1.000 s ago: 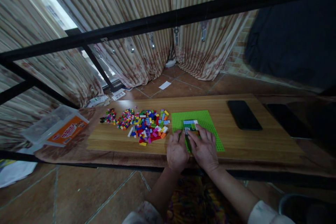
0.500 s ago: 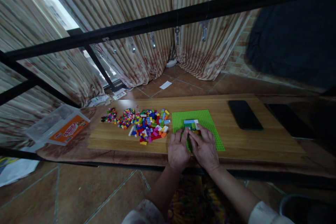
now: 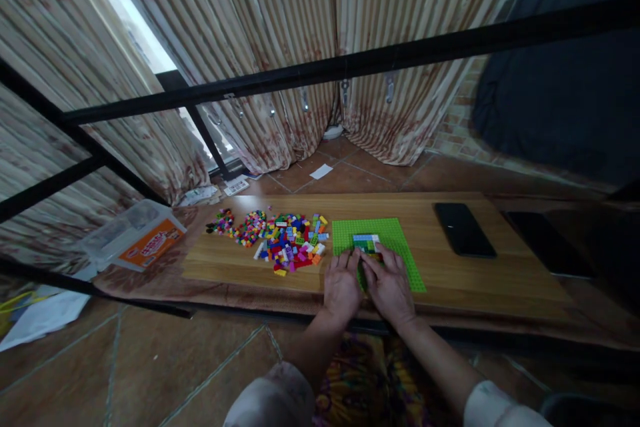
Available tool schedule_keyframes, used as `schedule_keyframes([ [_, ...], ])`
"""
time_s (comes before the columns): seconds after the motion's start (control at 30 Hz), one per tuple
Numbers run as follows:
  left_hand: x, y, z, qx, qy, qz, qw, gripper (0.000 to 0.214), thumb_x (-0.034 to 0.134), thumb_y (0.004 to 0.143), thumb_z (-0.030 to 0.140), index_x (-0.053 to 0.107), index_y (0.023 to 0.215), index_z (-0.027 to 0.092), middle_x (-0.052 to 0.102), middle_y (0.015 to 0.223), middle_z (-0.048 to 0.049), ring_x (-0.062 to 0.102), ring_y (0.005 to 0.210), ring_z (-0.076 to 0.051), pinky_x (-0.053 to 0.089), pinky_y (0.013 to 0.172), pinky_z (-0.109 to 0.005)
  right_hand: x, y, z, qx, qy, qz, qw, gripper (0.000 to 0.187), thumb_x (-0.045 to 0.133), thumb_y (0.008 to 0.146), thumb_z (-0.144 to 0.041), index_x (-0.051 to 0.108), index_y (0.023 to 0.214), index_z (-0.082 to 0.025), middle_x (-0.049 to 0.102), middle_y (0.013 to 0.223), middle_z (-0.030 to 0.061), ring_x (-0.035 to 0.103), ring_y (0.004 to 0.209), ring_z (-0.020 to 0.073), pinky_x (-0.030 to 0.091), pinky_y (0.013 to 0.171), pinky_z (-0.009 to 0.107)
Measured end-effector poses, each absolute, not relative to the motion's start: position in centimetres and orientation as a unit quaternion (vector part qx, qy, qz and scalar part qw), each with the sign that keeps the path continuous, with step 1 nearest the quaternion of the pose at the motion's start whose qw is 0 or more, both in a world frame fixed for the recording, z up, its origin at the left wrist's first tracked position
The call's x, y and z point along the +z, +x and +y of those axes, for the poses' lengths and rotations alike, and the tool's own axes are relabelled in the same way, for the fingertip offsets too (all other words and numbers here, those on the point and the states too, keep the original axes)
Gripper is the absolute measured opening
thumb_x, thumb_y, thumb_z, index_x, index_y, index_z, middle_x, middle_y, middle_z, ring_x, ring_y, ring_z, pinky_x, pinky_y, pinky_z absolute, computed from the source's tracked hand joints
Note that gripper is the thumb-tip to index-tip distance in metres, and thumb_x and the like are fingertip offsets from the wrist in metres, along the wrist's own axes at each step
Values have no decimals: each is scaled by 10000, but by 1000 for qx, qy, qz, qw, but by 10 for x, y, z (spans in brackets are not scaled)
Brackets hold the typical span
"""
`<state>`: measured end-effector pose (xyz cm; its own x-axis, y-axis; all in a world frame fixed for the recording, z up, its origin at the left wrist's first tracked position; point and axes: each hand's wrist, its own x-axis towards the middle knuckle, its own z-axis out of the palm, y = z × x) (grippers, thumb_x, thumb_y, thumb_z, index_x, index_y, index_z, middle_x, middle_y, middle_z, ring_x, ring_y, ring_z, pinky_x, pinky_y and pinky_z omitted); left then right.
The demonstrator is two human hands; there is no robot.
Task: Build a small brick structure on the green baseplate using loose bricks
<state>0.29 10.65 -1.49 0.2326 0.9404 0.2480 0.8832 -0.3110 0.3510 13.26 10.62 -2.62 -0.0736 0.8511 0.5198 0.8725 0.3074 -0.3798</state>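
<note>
The brick build [image 3: 367, 240] sits on the green baseplate [image 3: 395, 233], with light blue and white pieces along its far edge and green ones just nearer; its near part is hidden by fingers. The left hand [image 3: 343, 283] and right hand [image 3: 391, 280] are close together over the near half of the baseplate, fingertips meeting at the build. Whether they pinch a brick between them, I cannot tell.

The baseplate lies on a wooden counter [image 3: 425, 293]. Just left of it spreads a pile of mixed bricks [image 3: 290, 243], with smaller coloured pieces [image 3: 251, 228] beside that. A black phone [image 3: 465, 229] lies to the right. Past the counter's left end stands a clear plastic box [image 3: 113, 230] with an orange label [image 3: 153, 243].
</note>
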Motion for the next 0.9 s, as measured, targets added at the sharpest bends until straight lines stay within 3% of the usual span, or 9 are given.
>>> schedule_keyframes([
  [0.17,-13,1,103,214,782,581,69,625,442,811,58,418,1421,195,565,1334,-68,513,1097,-254,453,975,-415,-31,143,108,27,-611,-681,403,410,382,950,-344,585,1250,-152,559,1268,160,490,1191,278,444,994,468],
  [0.3,-11,-2,101,222,793,561,89,662,463,796,66,384,1437,211,571,1339,-43,518,1077,-234,455,960,-387,-40,151,94,41,-606,-709,359,430,381,944,-340,528,1297,-146,621,1191,146,545,1096,276,455,969,477],
  [0.63,-17,-4,99,231,807,537,89,553,472,861,173,416,1411,184,566,1338,-64,511,1131,-232,433,1005,-388,-52,160,82,-26,-580,-752,311,458,401,929,-324,464,1344,-141,571,1270,157,509,1170,296,447,987,497],
  [0.9,-19,-2,98,250,801,538,85,573,487,849,151,420,1416,199,580,1330,-52,533,1094,-223,455,984,-370,-54,156,79,-91,-582,-761,273,488,393,928,-278,407,1388,-115,545,1319,186,491,1209,310,428,1007,498],
])
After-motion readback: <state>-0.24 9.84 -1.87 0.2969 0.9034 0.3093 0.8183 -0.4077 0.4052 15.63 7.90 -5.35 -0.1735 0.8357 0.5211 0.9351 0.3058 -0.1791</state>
